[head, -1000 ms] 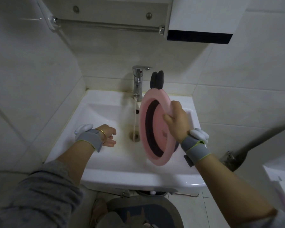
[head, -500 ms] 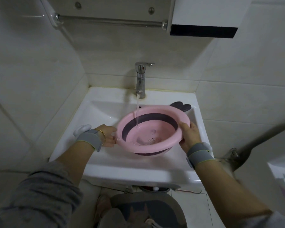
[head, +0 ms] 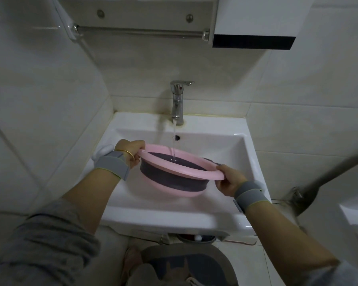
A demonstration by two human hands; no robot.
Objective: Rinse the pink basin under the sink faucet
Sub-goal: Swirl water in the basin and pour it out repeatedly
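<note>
Right now the pink basin (head: 180, 172) hangs above the white sink (head: 232, 145), carried by a person with both hands and tipped so that its far rim sits lower toward the faucet (head: 178, 100). A thin stream of water (head: 173, 141) falls from the spout into the basin's dark interior, landing near the back wall. The left hand (head: 130, 152) is closed over the rim at the left side, fingers curled over the top edge; the right hand (head: 228, 180) is clamped on the opposite rim, thumb on top and fingers beneath.

The basin looks light and thin-walled — a pink rigid rim and base joined by a dark band that is probably flexible, so the body may give if squeezed. The stiff rim is the sensible place to hold it, at two opposite points as here. Wet plastic is likely slippery, and gathering water will add weight and slosh, so a firm, wrapped grip seems wise — especially when tilting to swirl or pour.
</note>
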